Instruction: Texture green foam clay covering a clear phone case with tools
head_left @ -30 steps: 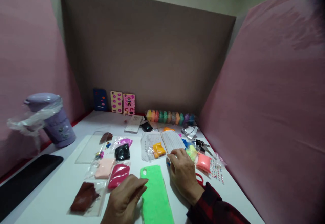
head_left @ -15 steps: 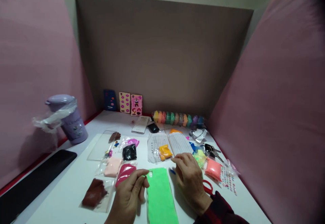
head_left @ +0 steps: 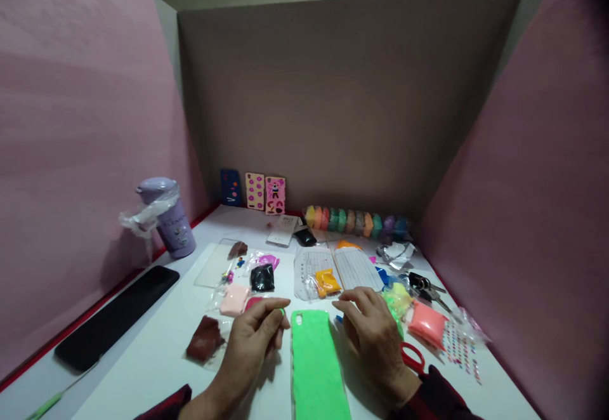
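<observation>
A phone case (head_left: 318, 363) covered in bright green clay lies on the white table between my hands. My left hand (head_left: 257, 334) is beside its upper left corner, thumb and forefinger pinched on a small bit of green clay (head_left: 282, 311). My right hand (head_left: 373, 337) is by the case's right edge, fingers loosely bent and apart with nothing visible in them. Under its fingertips a bit of a blue object (head_left: 339, 319) shows. Red-handled scissors (head_left: 413, 358) are partly hidden behind the right hand. A pack of crimson clay (head_left: 255, 304) is mostly covered by my left hand.
Clay packs, brown (head_left: 205, 339), black (head_left: 262, 277), orange (head_left: 327, 282) and coral (head_left: 427, 323), surround the case. An open notebook (head_left: 356, 269), keys (head_left: 423, 283) and a sticker sheet (head_left: 464, 347) lie beyond. Left are a purple tumbler (head_left: 174, 223) and a black slab (head_left: 118, 315).
The whole view has shifted, so the table's things appear further right. My left hand keeps its pinch, now slightly above the case's corner. My right hand stays beside the case.
</observation>
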The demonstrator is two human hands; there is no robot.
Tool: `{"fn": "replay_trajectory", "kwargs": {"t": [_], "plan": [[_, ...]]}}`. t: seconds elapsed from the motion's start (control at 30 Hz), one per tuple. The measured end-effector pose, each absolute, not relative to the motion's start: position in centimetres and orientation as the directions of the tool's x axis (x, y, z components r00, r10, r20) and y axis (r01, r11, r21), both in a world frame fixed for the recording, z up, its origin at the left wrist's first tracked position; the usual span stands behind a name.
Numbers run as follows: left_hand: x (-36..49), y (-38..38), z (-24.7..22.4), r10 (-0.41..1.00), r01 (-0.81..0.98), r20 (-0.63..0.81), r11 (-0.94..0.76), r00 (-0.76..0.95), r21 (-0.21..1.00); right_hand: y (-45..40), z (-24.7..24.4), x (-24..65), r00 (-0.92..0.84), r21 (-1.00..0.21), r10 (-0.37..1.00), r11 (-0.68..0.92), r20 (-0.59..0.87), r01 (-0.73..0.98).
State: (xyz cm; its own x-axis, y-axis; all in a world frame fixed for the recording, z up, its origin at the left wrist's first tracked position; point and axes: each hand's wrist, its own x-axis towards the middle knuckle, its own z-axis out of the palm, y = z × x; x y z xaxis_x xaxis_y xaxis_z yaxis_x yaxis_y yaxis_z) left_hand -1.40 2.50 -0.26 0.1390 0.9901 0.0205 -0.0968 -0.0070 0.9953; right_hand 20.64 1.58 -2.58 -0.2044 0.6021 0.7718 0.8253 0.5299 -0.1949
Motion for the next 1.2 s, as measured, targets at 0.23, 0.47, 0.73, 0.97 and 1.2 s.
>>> {"fn": "replay_trajectory", "kwargs": {"t": [0.23,0.47,0.73,0.97,1.2], "plan": [[-3.5,4.4,5.6,0.996,-0.258,0.092,-0.084,0.018,0.962,1.4,-2.5,20.8,-0.232,-0.192,0.585,0.571,0.777,0.798],[-0.8,3.0,7.9,0.979,-0.203,0.012,0.030,0.206,0.979,1.2,-2.3,20.7,-0.236,-0.199,0.569,0.597,0.787,0.777],[0.8,3.6,2.9,0.962,-0.011,0.149,-0.150,0.228,0.989,1.3,-2.0,20.7,-0.238,-0.222,0.614,0.576,0.752,0.787],[-0.4,4.6,0.1,0.839,0.204,0.497,-0.538,0.221,0.818,1.3,-2.0,20.9,-0.254,-0.236,0.625,0.592,0.738,0.770],[-0.2,4.8,0.2,0.839,0.245,0.490,-0.540,0.239,0.805,1.1,-2.1,21.1,-0.235,-0.282,0.651,0.586,0.721,0.759]]}}
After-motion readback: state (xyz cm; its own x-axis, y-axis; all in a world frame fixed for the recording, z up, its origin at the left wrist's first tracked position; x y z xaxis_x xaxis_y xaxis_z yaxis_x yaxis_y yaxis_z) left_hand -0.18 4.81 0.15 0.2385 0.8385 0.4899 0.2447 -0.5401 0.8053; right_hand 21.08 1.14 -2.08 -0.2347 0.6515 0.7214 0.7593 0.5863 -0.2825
